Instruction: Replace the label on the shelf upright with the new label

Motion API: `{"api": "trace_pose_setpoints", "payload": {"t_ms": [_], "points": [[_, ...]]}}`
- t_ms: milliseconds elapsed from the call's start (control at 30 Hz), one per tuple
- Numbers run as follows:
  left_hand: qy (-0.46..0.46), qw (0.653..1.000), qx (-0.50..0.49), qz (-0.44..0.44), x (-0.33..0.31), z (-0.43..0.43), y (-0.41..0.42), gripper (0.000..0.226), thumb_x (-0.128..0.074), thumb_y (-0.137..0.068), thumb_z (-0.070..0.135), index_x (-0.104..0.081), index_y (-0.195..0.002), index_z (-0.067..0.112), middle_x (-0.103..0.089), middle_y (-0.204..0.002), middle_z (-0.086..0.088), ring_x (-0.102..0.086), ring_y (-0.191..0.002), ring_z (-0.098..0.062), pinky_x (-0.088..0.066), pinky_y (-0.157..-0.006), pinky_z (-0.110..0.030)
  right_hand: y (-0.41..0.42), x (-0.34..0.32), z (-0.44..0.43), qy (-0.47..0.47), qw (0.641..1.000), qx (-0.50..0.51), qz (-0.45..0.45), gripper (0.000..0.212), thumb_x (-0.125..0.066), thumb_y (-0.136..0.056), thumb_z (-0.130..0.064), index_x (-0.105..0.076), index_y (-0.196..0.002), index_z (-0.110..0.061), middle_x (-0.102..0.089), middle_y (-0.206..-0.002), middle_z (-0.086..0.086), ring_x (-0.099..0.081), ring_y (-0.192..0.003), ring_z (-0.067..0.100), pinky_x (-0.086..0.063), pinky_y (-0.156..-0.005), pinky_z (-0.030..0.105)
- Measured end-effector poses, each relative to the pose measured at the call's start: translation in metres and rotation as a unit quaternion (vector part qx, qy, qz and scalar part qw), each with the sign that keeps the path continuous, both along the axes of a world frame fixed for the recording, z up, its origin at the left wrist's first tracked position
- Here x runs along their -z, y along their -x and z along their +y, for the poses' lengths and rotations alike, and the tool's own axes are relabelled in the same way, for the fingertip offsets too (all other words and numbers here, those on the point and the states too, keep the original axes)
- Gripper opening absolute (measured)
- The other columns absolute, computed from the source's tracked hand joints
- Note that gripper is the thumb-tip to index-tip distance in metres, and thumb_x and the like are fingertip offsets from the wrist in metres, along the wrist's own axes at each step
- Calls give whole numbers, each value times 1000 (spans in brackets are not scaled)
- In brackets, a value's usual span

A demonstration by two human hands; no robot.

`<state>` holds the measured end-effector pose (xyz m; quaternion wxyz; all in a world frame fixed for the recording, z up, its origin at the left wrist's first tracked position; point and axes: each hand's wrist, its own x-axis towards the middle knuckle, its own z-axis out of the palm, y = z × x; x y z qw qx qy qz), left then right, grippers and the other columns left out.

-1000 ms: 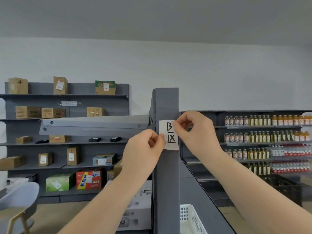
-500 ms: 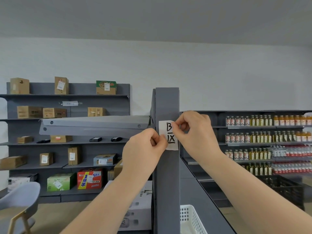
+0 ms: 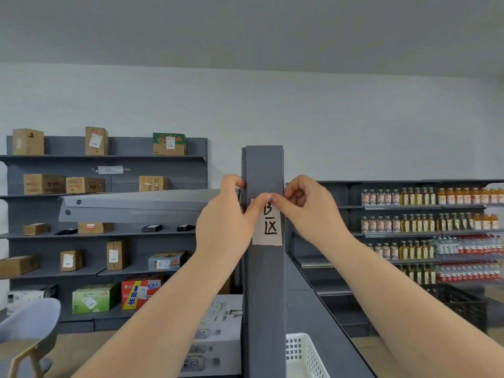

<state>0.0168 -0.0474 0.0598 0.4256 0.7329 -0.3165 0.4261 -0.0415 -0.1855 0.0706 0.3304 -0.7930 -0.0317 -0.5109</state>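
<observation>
**Label on upright, both hands at its top edge**

White label (image 3: 267, 226) lies flat on front face of grey shelf upright (image 3: 264, 282), handwritten "B" over a Chinese character; upper part of the "B" hidden by fingers. Left hand (image 3: 226, 222): thumb pressed on label's top edge, remaining fingers curled round upright's left edge; pressing, not gripping the label. Right hand (image 3: 309, 208): index fingertip on label's top edge, touching left thumb tip; other fingers folded loosely, holding nothing. Lower label edge free of both hands. White basket (image 3: 302, 353) low, just right of upright; bottle shelves (image 3: 425, 225) right; cardboard boxes (image 3: 62, 184) on left shelving.
</observation>
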Motion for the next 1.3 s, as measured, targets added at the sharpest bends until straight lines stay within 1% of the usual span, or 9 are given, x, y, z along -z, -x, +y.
{"api": "trace_pose_setpoints", "payload": {"t_ms": [133,300,500,633,767,900,967,1100,1300], "points": [[-12,1000,-7,-17,4,1,-3,52,-51,-82,61,-41,-114,21,-56,-58,6,-63,-59,-17,-54,-54,-39,-2,5,-2,-19,999,-39,17,24,-69,-82,-33,-53,-80,-15,-51,-65,-4,-41,-55,7,-37,-51,13],[-40,999,-16,-16,20,4,-4,75,-51,-76,70,-33,-133,26,-58,-56,6,-60,-54,-14,-49,-49,-32,-3,25,-5,-61,994,-81,30,24,-73,-79,-29,-54,-88,-16,-54,-68,2,-46,-60,11,-41,-59,26],[-85,996,26,16,45,10,-3,95,-55,-74,66,-13,-150,29,-54,-54,7,-52,-50,-6,-42,-48,-24,0,58,-8,-48,995,-74,42,27,-74,-78,-28,-52,-92,-23,-55,-68,5,-45,-58,8,-40,-55,17],[-92,995,27,11,49,10,-2,94,-55,-76,63,-7,-150,31,-44,-53,9,-44,-47,-4,-36,-49,-19,1,63,-6,-43,996,-68,47,25,-73,-78,-28,-52,-89,-22,-62,-76,14,-48,-60,11,-45,-58,24],[-93,995,35,7,49,11,-8,90,-47,-77,65,0,-148,36,-52,-56,8,-49,-50,-5,-43,-52,-21,2,58,-5,-33,995,-66,60,23,-73,-78,-26,-52,-86,-22,-57,-72,5,-47,-61,10,-44,-58,24],[-101,992,67,25,48,15,-12,83,-59,-88,40,0,-145,37,-58,-58,8,-54,-54,-6,-39,-53,-12,4,55,-7,-22,994,-65,85,18,-70,-81,-18,-52,-84,-21,-59,-76,10,-50,-62,15,-46,-60,26],[-105,990,87,35,46,18,-14,81,-59,-90,33,0,-144,40,-64,-63,6,-61,-60,-6,-48,-61,-14,5,53,-8,-26,991,-80,99,16,-66,-83,-11,-52,-84,-19,-59,-76,13,-53,-63,20,-46,-59,29],[-115,984,123,63,43,23,-16,80,-58,-91,23,1,-138,50,-70,-72,5,-67,-64,-4,-58,-75,-26,10,49,-7,-48,984,-125,117,11,-57,-87,1,-51,-90,-8,-55,-73,8,-52,-58,14,-40,-47,10],[-109,983,122,78,44,22,-11,81,-58,-92,20,1,-139,51,-69,-72,5,-67,-66,-2,-54,-75,-17,12,50,-6,-54,982,-127,129,9,-55,-89,0,-52,-95,-7,-55,-73,7,-54,-60,15,-43,-50,11]]}}
